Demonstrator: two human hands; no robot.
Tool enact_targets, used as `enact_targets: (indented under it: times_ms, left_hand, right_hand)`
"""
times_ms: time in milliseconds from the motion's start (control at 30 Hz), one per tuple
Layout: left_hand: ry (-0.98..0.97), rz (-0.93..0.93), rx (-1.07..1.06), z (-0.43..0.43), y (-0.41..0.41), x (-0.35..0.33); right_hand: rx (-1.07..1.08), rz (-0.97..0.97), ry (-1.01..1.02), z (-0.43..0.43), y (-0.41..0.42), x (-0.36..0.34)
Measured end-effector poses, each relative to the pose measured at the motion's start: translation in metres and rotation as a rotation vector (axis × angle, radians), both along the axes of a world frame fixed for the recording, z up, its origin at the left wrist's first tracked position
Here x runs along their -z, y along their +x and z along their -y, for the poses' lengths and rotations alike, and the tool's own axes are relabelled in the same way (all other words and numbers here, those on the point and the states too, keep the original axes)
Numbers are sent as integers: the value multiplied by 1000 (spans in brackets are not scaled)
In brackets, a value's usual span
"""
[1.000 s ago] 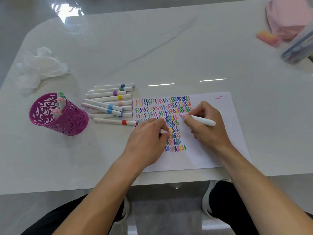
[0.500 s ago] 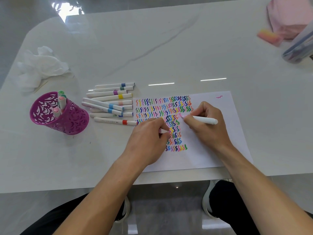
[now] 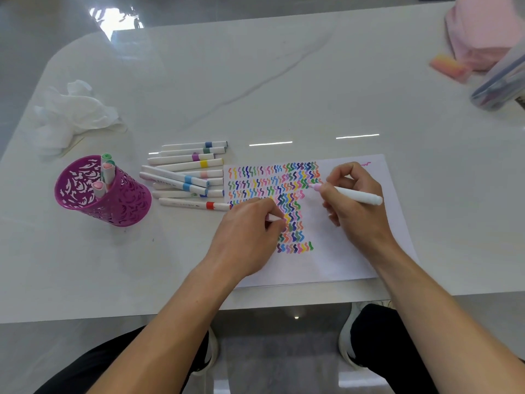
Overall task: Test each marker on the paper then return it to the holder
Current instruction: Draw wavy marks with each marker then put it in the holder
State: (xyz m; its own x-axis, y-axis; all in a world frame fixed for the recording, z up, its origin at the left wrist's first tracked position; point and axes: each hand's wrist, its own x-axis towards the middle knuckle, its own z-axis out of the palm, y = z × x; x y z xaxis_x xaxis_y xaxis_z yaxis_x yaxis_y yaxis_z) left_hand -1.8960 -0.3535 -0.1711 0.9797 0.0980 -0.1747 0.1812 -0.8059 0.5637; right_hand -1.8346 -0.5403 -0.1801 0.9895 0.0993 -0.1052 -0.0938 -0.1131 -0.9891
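A white sheet of paper (image 3: 352, 245) lies on the table, covered with rows of coloured squiggles. My right hand (image 3: 355, 206) grips a white marker (image 3: 358, 196) whose pink tip touches the paper at the right end of the squiggle rows. My left hand (image 3: 250, 231) rests on the paper's left part, closed around the marker's small white cap (image 3: 272, 217). A purple cut-out holder (image 3: 105, 194) stands at the left with three markers in it. Several capped white markers (image 3: 184, 172) lie in a loose pile between holder and paper.
Crumpled white tissue (image 3: 74, 112) lies at the far left. At the far right are a pink cloth (image 3: 483, 29), a pink-orange eraser-like block (image 3: 449, 66) and a clear plastic case (image 3: 500, 83). The table's front edge runs just under the paper; my knees show below.
The marker tip in my right hand has shifted a little up and to the right along the squiggle rows. My left hand has stayed in place.
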Motion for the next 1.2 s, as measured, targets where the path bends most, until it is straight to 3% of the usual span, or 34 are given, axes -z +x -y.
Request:
enact_targets:
  times_ms: [167,400,633,1200]
  left_hand:
    - [-98,24,-77,-6,1,-9]
    - [-573,15,-264,-10,5,-23]
    - [-779,-71,-270,-11,5,-27]
    - [-753,-71,-163,-6,2,-29]
  right_hand:
    - [-33,67,50,-3,0,-13]
    - [-121,54,152,-9,-4,-23]
    - [-115,22,213,-18,-6,-29]
    - [-171,29,143,-18,-6,-24]
